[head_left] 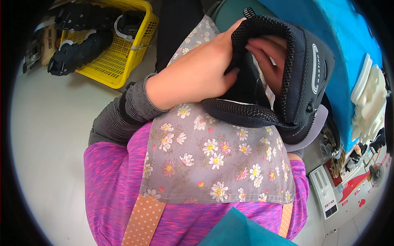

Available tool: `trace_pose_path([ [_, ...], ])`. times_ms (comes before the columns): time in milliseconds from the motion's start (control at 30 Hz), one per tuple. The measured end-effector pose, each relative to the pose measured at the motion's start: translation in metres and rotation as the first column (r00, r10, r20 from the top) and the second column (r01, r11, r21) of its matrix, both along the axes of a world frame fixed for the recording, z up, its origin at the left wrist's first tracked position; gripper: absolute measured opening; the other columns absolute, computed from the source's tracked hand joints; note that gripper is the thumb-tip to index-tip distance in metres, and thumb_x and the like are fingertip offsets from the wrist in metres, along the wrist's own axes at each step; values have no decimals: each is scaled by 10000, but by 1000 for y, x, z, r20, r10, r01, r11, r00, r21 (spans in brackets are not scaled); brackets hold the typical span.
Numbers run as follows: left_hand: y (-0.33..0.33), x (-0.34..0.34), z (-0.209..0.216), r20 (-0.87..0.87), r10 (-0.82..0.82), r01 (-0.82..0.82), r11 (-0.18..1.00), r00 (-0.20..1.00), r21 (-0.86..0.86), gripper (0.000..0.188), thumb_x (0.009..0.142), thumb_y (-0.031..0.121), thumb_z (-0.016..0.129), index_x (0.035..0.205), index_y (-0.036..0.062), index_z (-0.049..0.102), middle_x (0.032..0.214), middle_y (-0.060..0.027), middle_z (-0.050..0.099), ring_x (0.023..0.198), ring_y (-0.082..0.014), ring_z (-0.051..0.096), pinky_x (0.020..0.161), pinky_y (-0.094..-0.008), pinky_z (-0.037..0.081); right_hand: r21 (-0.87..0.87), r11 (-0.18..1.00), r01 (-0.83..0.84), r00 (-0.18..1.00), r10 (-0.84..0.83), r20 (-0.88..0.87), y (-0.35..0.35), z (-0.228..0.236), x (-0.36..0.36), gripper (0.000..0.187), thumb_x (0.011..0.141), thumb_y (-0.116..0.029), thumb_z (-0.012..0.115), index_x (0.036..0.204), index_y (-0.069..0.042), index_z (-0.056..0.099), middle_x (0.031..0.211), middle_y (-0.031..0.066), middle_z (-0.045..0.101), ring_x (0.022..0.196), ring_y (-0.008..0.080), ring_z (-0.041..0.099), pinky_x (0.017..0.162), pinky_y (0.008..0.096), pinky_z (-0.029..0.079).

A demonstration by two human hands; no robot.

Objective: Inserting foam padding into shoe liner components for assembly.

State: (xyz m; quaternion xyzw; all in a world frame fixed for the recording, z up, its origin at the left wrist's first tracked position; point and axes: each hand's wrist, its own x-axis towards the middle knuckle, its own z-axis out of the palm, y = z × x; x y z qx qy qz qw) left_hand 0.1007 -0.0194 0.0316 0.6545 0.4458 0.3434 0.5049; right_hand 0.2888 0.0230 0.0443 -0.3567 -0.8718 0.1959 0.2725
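Note:
A black padded boot upper (301,74) with a mesh-lined collar is held above my lap, its opening facing me. My left hand (209,65) reaches in from the left and grips the collar's left side. The thumb lies inside the opening, while the other fingers are mostly hidden behind the collar. Through the opening shows my right hand (271,61), inside the upper, its fingers stretched out and slightly apart. The upper's wall hides the right wrist and forearm. A pale grey flap hangs at the upper's lower right edge. Beneath lies my grey floral apron (217,164).
A yellow plastic basket (141,45) stands on the floor at upper left, holding several black boots or uppers. A blue cover (328,24) drapes the right side, with white sole-like pieces (369,98) against it. At lower right are a white appliance (324,190) and a fan (375,174).

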Motion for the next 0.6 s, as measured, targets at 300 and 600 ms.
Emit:
trace_pose_path([
  [300,0,-5,9,-200,-60,57,998,978,-22,421,791,16,641,1185,-6,498,985,-185,626,928,-348,637,819,-361,504,22,975,-219,976,219,9,24,6,-1,192,761,-7,746,936,-42,678,881,99,669,819,265,663,750,326,522],
  [600,3,-5,5,-18,-98,96,988,995,-118,690,773,-14,560,1422,6,328,1285,-282,518,1178,-448,522,971,-412,459,-11,985,172,985,-172,-12,-4,7,-5,171,724,-9,759,871,-41,677,836,87,678,762,220,668,741,300,523],
])
